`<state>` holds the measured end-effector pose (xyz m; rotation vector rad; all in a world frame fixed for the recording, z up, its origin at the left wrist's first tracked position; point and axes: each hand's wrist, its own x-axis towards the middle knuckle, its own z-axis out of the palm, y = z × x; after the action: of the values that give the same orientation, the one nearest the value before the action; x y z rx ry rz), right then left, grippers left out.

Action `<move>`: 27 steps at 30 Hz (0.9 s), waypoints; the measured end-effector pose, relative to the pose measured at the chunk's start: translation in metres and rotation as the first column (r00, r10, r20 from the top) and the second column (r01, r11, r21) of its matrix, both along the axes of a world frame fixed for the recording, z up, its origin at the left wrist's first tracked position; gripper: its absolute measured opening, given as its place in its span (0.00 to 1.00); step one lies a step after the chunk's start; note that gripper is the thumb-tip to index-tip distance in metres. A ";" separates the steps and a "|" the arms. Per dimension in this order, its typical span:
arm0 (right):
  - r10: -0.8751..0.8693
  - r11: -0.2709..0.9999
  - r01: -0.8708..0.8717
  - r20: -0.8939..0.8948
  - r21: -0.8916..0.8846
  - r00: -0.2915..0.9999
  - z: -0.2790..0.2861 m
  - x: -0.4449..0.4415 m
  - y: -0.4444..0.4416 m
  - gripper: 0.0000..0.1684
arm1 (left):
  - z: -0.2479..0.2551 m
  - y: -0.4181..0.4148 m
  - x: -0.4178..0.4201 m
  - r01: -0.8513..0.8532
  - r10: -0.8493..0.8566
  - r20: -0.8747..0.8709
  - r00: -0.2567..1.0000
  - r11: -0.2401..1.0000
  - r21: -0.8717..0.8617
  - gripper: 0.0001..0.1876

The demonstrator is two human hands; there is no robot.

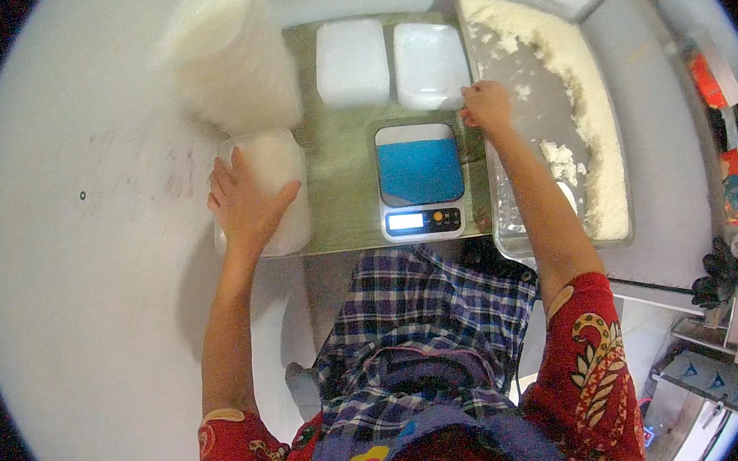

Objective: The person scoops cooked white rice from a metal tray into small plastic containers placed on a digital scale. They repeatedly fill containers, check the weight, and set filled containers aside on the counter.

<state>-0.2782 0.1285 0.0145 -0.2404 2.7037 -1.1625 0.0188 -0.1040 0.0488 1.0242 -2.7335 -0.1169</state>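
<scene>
My left hand (245, 205) rests with fingers spread on a whitish, translucent plastic container (291, 227) at the left edge of the green table surface (341, 180). My right hand (490, 106) has curled fingers and is beside the right-hand white tub (431, 63), at the near edge of a large clear-walled tray (516, 69). Whether anything sits between those fingers is hidden. Crumbly white food (606, 190) is heaped along the tray's far right side. Between my hands lies a digital kitchen scale (420, 172) with a blue top and a lit display.
A second white tub (352, 64) stands left of the first. Behind my left hand rises a tall, blurred stack of translucent containers (237, 77) against the white wall (84, 288). Farther right are red packets (706, 79), a black object (716, 272) and a grey-topped box (711, 375).
</scene>
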 end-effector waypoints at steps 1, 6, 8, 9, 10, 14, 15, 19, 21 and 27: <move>0.023 0.992 -0.010 -0.101 0.128 0.995 -0.004 -0.005 -0.001 0.12 | -0.001 0.001 -0.001 -0.006 0.006 0.009 1.000 1.000 -0.003 0.50; -0.043 0.937 0.134 -0.273 0.323 0.961 0.007 -0.002 -0.011 0.10 | -0.001 0.002 -0.004 -0.039 0.040 0.029 0.999 0.999 -0.025 0.48; -0.069 0.925 0.175 -0.303 0.336 0.950 0.007 -0.001 -0.011 0.09 | -0.002 0.004 -0.005 -0.035 0.036 0.008 0.999 0.999 -0.037 0.48; -0.081 0.925 0.183 -0.300 0.332 0.951 0.006 -0.003 -0.011 0.09 | -0.001 0.004 -0.005 -0.034 0.034 -0.004 0.999 0.998 -0.048 0.47; -0.092 0.925 0.192 -0.297 0.329 0.950 0.005 -0.004 -0.010 0.09 | 0.001 0.005 -0.005 -0.034 0.033 -0.005 0.999 0.998 -0.056 0.47; -0.127 0.938 0.205 -0.275 0.279 0.953 0.018 0.006 -0.011 0.08 | 0.000 0.001 0.002 -0.008 0.006 -0.040 0.999 0.999 -0.053 0.48; -0.154 0.944 0.223 -0.276 0.242 0.949 0.018 0.007 -0.009 0.09 | 0.001 0.001 0.004 0.010 -0.012 -0.052 0.999 0.999 -0.041 0.49; -0.221 0.973 0.231 -0.297 0.000 0.929 0.030 0.013 0.000 0.12 | 0.011 0.011 0.000 0.072 -0.086 -0.166 0.982 0.994 -0.086 0.48; -0.209 0.972 0.156 -0.347 -0.174 0.914 0.028 0.011 0.009 0.12 | 0.021 0.025 -0.006 0.184 -0.204 -0.314 0.927 0.979 -0.091 0.48; 0.233 0.787 -0.047 0.225 -0.615 0.946 0.078 0.121 0.041 0.04 | 0.033 0.093 -0.040 0.649 0.258 -0.602 0.755 -0.166 0.743 0.46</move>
<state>-0.1569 0.1691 0.0920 -0.3216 1.9505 -1.8214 -0.0208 -0.0107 0.0818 0.3243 -1.5738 -2.5116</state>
